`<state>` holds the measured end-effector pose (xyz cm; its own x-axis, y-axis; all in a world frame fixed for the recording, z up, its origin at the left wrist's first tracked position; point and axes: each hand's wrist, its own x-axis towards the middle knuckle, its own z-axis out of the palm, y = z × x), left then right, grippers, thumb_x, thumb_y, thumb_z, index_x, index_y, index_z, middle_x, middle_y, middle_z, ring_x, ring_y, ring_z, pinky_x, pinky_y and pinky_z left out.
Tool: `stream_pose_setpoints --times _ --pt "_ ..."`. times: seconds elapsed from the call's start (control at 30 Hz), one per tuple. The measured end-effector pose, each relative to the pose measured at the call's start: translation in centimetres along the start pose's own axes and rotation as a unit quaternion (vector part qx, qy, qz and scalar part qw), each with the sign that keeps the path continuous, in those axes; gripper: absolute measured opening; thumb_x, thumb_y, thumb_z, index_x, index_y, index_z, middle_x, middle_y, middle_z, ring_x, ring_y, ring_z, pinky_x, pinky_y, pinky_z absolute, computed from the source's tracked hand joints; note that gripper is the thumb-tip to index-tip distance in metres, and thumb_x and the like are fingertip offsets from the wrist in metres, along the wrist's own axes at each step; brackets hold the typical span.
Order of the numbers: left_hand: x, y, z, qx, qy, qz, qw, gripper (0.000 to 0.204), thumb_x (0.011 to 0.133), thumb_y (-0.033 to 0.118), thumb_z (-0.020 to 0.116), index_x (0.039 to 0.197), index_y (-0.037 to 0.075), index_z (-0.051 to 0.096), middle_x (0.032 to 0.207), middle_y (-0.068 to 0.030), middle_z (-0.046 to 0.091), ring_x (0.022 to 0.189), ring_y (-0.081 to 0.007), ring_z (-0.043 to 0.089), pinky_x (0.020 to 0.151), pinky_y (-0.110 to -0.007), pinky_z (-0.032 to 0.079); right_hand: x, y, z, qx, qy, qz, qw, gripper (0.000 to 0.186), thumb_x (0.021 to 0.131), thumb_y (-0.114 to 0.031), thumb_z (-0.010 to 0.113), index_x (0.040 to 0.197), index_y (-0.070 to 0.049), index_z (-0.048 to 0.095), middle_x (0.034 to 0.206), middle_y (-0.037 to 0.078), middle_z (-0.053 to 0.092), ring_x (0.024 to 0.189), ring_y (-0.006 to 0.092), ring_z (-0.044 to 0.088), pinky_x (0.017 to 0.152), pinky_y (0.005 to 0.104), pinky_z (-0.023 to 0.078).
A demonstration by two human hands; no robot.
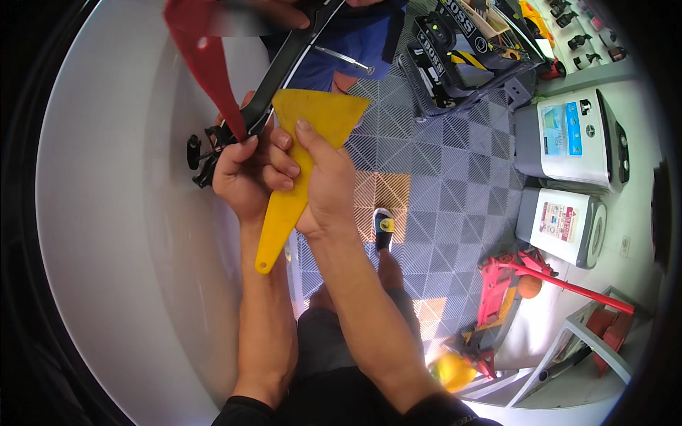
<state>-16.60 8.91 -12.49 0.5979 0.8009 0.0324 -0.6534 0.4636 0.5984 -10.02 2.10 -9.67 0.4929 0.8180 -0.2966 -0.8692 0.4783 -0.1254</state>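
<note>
My right hand [328, 184] grips a yellow plastic scraper [320, 117], its thumb flat on the face and its fingers curled round behind. The wide blade points up and the narrow end with a hole points down toward my forearm. Close on its left, my left hand [240, 177] is closed around the lower end of a black trim strip [284, 64] with black clip-like parts [201, 160]. Beside the left thumb ends a flat red tool [206, 64], wider at its top. Another person's blurred hand [273, 13] is at the top, near the strip and red tool.
A large glossy white panel [106, 213] curves along the left. Ahead is the other person's blue clothing [369, 42]. Black tool carriers [455, 64] stand far right, above two white-and-grey appliances [575, 138]. A red floor jack [497, 291] and an orange ball [529, 286] lie lower right.
</note>
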Motion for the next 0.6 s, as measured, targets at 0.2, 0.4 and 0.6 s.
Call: stream_pose_setpoints --times 0.2,0.4,0.6 --pt "-0.4 -0.1 0.9 0.061 0.078 0.011 0.995 0.051 0.09 0.009 0.051 0.14 0.001 0.048 0.122 -0.0266 0.062 0.073 -0.0226 0.063 0.061 -0.024 0.055 0.0 -0.1 -0.3 -0.09 -0.029 -0.029 0.995 0.015 0.105 -0.013 0.048 0.113 -0.002 0.054 0.085 0.004 0.057 0.058 0.006 0.049 0.048 0.0215 0.042" --pt "-0.3 -0.8 1.2 0.089 0.057 0.035 0.994 0.043 0.099 0.009 0.057 0.139 -0.001 0.048 0.101 -0.0161 0.068 0.067 -0.0127 0.061 0.058 -0.022 0.052 -0.5 -0.8 0.3 -0.08 0.008 0.012 0.997 0.014 0.104 -0.014 0.051 0.109 -0.002 0.054 0.085 0.004 0.057 0.057 0.0072 0.049 0.048 0.0226 0.042" --pt "0.5 -3.0 0.7 0.215 0.152 0.091 0.961 0.043 0.107 0.018 0.053 0.148 0.009 0.043 0.092 -0.0031 0.057 0.063 -0.0042 0.05 0.06 -0.013 0.043 -0.3 -0.5 0.9 -0.136 0.004 -0.02 0.99 0.016 0.102 -0.012 0.052 0.112 0.0 0.055 0.086 0.006 0.058 0.061 0.0103 0.051 0.051 0.0239 0.043"
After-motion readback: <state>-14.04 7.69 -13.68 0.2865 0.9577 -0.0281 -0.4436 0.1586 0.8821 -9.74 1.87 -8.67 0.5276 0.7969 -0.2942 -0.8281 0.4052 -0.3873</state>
